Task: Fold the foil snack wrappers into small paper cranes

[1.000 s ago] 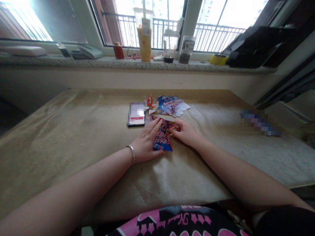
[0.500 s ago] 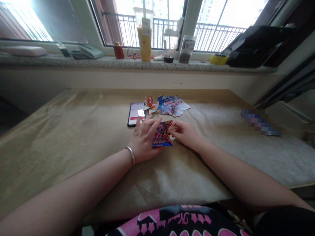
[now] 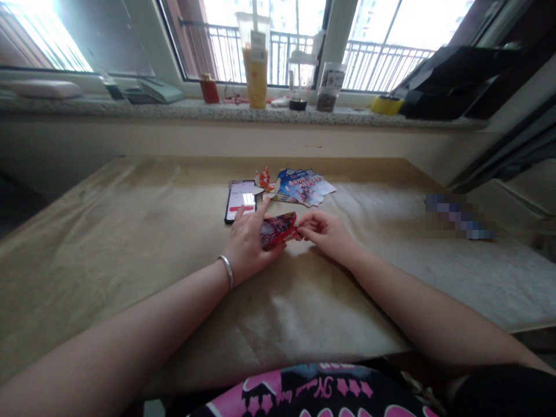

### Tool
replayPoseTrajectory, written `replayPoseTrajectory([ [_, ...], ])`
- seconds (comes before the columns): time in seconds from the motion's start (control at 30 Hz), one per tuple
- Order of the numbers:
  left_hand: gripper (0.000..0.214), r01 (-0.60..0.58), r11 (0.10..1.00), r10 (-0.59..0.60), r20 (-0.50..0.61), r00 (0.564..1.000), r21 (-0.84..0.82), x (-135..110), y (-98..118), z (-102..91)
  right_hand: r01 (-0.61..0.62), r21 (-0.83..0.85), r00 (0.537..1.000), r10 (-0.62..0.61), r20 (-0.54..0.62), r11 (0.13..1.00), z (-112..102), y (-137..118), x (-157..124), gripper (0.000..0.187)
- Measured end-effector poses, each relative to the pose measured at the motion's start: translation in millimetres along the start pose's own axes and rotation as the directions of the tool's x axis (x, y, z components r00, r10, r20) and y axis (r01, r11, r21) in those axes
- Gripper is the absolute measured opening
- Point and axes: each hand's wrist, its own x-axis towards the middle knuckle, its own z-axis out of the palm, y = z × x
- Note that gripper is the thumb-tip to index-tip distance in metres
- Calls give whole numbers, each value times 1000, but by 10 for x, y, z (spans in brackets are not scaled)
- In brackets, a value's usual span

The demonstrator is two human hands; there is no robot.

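My left hand [image 3: 247, 240], with a silver bracelet on the wrist, holds the left part of a red and blue printed paper [image 3: 278, 229] a little above the table. The fingers of my right hand [image 3: 324, 231] pinch the paper's right end. The paper is folded into a narrow strip between the two hands. Just beyond the hands lies a stack of similar printed papers [image 3: 304, 186] and a small folded red paper figure [image 3: 265, 179].
A phone [image 3: 240, 200] with a lit screen lies left of the papers on the brown cloth-covered table [image 3: 130, 231]. A blurred flat object [image 3: 460, 216] lies at the right. The window sill behind carries a yellow drink cup [image 3: 256, 63], jars and a black device [image 3: 452, 81].
The paper lay flat under my hands before. Both hands have lifted and folded it upward into a narrower strip, and the left hand has shifted slightly left.
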Motion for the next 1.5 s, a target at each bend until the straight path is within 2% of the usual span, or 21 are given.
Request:
replayPoseTrajectory([
  [0.23, 80, 14, 999, -14, -7, 1000, -36, 9, -35, 0, 21, -2, 1000, -21, -5, 1000, 9, -13, -23, 20],
  [0.4, 83, -17, 993, 14, -26, 1000, -114, 4, -69, 30, 20, -25, 1000, -19, 23, 999, 30, -51, -51, 24],
  [0.6, 83, -28, 987, 29, 5, 1000, -160, 6, -47, 19, 18, 7, 1000, -18, -14, 1000, 100, -76, -62, 21],
  [0.73, 68, -89, 977, 91, 1, 996, -191, -7, -61, 1, 59, -31, 998, -60, -35, 998, 105, -90, -66, 19],
  [0.93, 28, -153, 964, 155, -9, 988, -216, 2, -70, 25, 111, -108, 991, -119, -69, 988, 100, -72, -65, 17],
  [1.23, 25, -176, 967, 177, -13, 984, -182, -15, -49, 68, 140, -206, 984, -159, -77, 968, 117, -22, -50, 20],
  [1.4, 23, -206, 960, 209, -3, 978, -189, -24, -42, 64, 187, -234, 977, -205, -59, 954, 111, -31, -48, 14],
  [1.5, 20, -225, 955, 222, -36, 974, -193, -15, -35, 63, 183, -234, 978, -201, -56, 955, 111, -51, -51, 13],
])
